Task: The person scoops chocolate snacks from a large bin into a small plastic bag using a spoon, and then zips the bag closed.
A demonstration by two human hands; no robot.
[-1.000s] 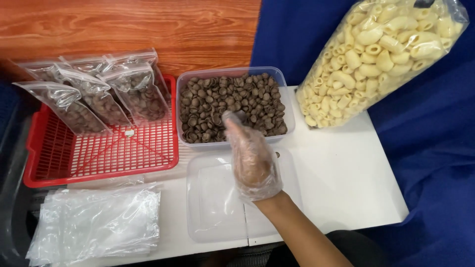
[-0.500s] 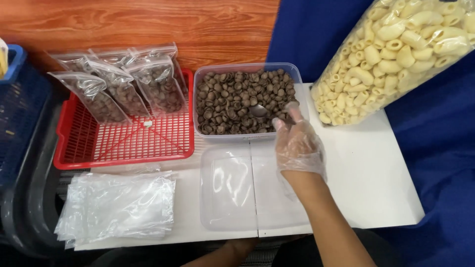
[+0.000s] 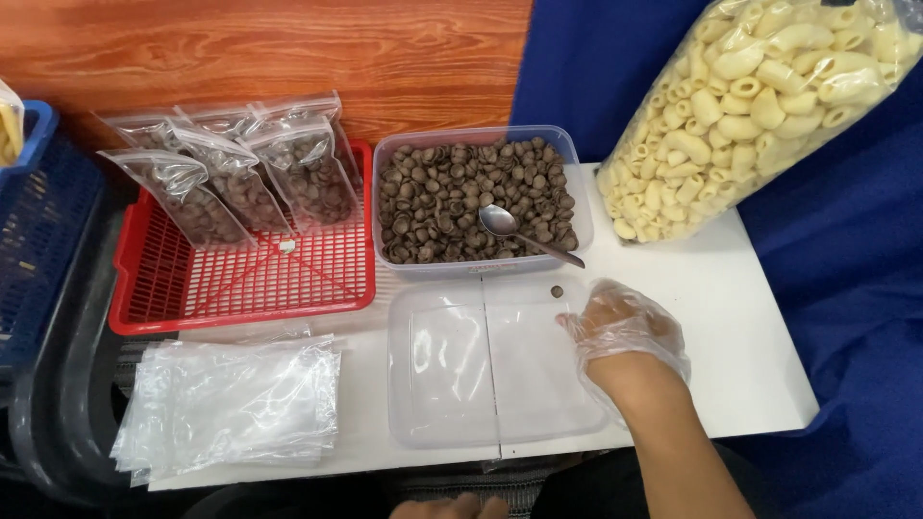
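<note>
Gloved right hand [image 3: 623, 332] rests on clear lid [image 3: 481, 375] (fingers loose)

The clear, flat plastic lid [image 3: 481, 365] lies on the white table [image 3: 731, 317], just in front of the clear rectangular tub of small brown ring-shaped pieces [image 3: 476, 197]; one loose brown piece [image 3: 556, 290] sits on the lid's far right corner; a metal spoon [image 3: 524, 233] rests in the tub, handle over the rim.

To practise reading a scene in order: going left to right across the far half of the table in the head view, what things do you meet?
Blue basket → red slotted tray holding filled clear pouches → clear tub of small brown pieces with a metal spoon in it → large clear bag of pale tube-shaped snacks.
</note>
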